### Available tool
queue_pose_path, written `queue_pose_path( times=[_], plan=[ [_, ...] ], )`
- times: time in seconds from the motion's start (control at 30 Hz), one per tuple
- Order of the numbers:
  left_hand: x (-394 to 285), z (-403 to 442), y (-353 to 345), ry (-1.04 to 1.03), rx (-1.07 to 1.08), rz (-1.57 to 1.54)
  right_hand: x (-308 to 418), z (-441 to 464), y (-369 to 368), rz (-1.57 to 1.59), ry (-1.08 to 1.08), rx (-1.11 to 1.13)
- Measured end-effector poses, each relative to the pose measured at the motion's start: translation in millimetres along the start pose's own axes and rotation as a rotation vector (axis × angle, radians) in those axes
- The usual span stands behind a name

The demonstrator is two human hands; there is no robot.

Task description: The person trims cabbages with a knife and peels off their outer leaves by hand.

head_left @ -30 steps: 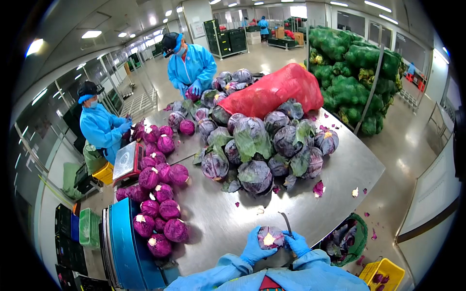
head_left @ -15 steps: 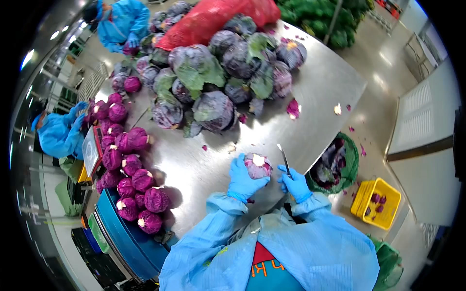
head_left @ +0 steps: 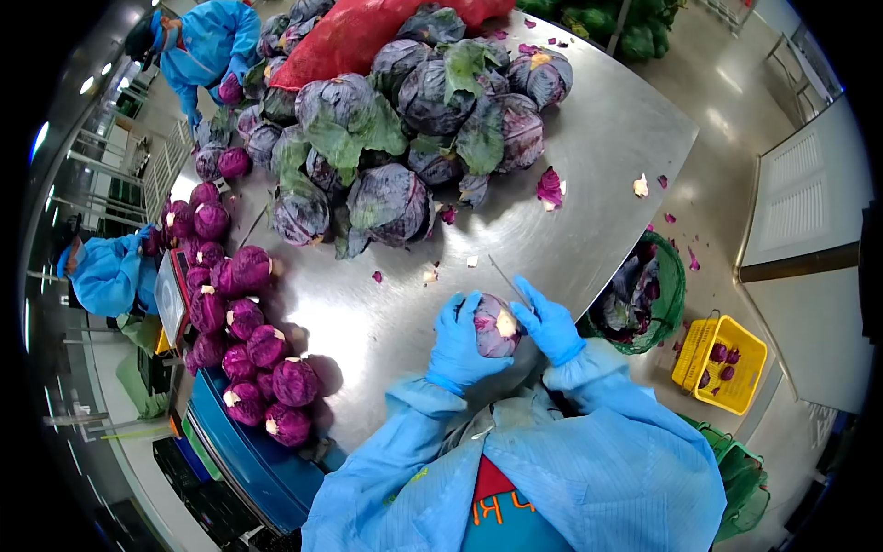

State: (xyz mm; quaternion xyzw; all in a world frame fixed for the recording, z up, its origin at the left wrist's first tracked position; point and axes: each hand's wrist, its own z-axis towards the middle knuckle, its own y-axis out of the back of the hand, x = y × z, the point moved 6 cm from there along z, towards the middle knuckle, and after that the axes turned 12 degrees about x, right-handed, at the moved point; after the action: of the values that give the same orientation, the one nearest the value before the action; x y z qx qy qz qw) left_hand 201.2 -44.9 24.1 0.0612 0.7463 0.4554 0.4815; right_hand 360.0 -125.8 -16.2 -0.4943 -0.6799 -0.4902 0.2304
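My left hand (head_left: 460,345), in a blue glove, is wrapped round the left side of a red cabbage (head_left: 498,331). The pale cut stem of this cabbage faces up and to the right. My right hand (head_left: 549,324), gloved too, is closed on a knife (head_left: 508,278); its thin blade points up and to the left, and the handle is mostly hidden by the fingers. The fingers of that hand reach to the right edge of the cabbage. A small pale stem piece (head_left: 472,261) lies on the metal table (head_left: 395,304) just beyond.
Untrimmed cabbages (head_left: 391,204) are heaped at the back beside a red net sack (head_left: 359,41). Trimmed purple cabbages (head_left: 267,347) lie at left. A green leaf basket (head_left: 670,285) and yellow crate (head_left: 750,397) stand at right. Two co-workers (head_left: 207,46) are at far left.
My right hand has moved up and left to the cabbage with the knife. The cabbage has turned, so its cut stem faces more to the right. A pale stem piece now lies beyond it.
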Motion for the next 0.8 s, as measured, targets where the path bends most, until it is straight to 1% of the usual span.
queue_pose_path(
  times=[0.03,0.07,0.13,0.17,0.27,0.37,0.47,0.57,0.67,0.8],
  plan=[
    [2,0,0,-0.13,0.005,-0.032,-17,15,-10,0.113,0.044,0.031],
    [9,-4,-1,-0.042,-0.028,-0.132,-24,24,-16,0.227,0.091,0.061],
    [24,-17,-7,0.124,-0.094,-0.323,-21,23,-18,0.265,0.073,0.018],
    [26,-22,-13,0.102,-0.149,-0.307,-22,18,-22,0.288,0.053,0.0],
    [-12,-4,2,0.231,-0.144,-0.003,-15,12,-27,0.137,0.093,-0.065],
    [7,16,-5,0.228,-0.148,-0.026,-2,11,-12,-0.071,-0.128,0.143],
    [11,28,-1,0.185,-0.125,-0.039,-7,23,-4,-0.343,0.099,0.006],
    [12,29,-1,0.152,-0.107,-0.036,-11,36,-6,-0.327,0.139,0.047],
    [15,25,-2,0.172,-0.126,-0.047,-10,44,-6,-0.248,0.163,0.153],
    [5,30,3,0.209,-0.133,-0.046,-1,51,-1,-0.306,0.084,0.186]
  ],
)
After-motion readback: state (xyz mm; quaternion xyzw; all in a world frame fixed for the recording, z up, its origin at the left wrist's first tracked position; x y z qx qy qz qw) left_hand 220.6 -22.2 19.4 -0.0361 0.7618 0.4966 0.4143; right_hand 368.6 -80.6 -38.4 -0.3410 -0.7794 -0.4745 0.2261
